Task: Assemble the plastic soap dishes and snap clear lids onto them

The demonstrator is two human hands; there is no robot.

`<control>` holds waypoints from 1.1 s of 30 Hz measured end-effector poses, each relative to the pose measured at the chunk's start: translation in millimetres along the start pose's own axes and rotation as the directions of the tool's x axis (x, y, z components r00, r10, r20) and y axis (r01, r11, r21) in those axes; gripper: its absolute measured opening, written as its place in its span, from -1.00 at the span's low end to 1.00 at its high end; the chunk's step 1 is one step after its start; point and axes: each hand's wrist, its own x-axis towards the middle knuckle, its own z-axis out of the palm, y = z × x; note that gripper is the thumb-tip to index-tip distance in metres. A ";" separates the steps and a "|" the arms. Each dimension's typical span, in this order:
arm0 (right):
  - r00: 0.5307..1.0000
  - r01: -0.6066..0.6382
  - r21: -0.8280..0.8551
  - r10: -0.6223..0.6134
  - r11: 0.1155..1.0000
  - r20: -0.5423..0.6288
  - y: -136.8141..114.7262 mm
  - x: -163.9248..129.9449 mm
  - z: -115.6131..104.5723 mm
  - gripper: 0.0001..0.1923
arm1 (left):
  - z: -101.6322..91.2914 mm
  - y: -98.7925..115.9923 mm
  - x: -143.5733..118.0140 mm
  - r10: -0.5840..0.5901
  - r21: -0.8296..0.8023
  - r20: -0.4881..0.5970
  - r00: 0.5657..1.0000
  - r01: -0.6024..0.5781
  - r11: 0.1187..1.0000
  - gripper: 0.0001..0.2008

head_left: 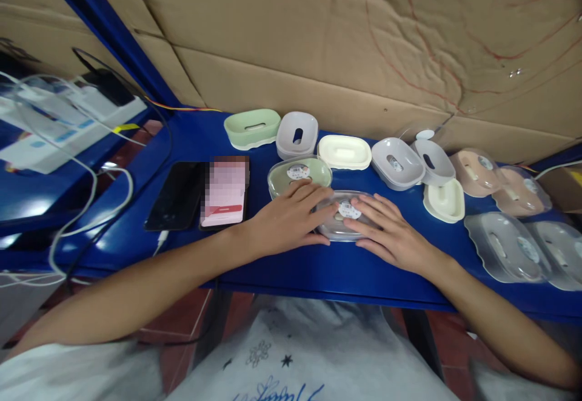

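Note:
A clear-lidded grey soap box (344, 216) with a round sticker lies near the front edge of the blue shelf (191, 140). My left hand (286, 216) rests flat on its left side, fingers spread over the lid. My right hand (391, 231) lies flat on its right side, fingertips near the sticker. Just behind the box sits a green soap box (297, 173) with a clear lid and a sticker, touching my left fingers.
Several more soap dishes line the back: green (252, 127), grey (297, 134), cream (344, 151), grey (398, 163), pink (475, 171), and clear grey ones (504, 246) at right. A black phone (175, 195) and a second phone (225, 192) lie left. White cables (91, 188) hang at left. Cardboard (364, 43) stands behind.

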 end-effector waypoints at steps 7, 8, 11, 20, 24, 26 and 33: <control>0.974 -0.227 -0.135 0.225 0.964 -0.027 14.6 -3.9 -16.6 -0.41 | -4.0 -6.1 1.3 -0.246 0.109 -0.122 0.962 0.260 0.960 -0.48; 0.964 -0.265 -0.166 0.263 0.950 -0.038 16.7 -3.6 -16.6 -0.41 | -5.1 -6.4 1.8 -0.289 0.139 -0.119 0.950 0.304 0.942 -0.55; 0.953 -0.300 -0.190 0.300 0.935 -0.028 21.8 -0.1 -17.4 -0.44 | -10.1 -4.7 3.3 -0.326 0.171 -0.071 0.943 0.334 0.927 -0.71; 0.978 -0.209 0.088 0.206 0.974 0.039 86.1 70.3 -37.6 -0.59 | -13.9 9.9 4.1 -0.015 -0.013 -0.045 0.999 0.014 1.000 -0.82; 0.950 -0.231 0.043 0.216 0.972 0.225 134.8 116.7 -28.7 -0.60 | -11.2 7.9 2.9 0.104 -0.078 -0.031 0.994 -0.106 0.991 -0.80; 0.931 -0.241 0.040 0.219 0.970 0.291 150.3 132.0 -24.4 -0.64 | -10.5 7.3 2.6 0.126 -0.088 -0.035 0.991 -0.129 0.988 -0.80; 0.944 -0.238 -0.063 0.246 0.969 0.219 156.4 137.8 -24.1 -0.62 | -8.8 8.2 3.0 0.100 -0.056 -0.063 0.993 -0.104 0.993 -0.81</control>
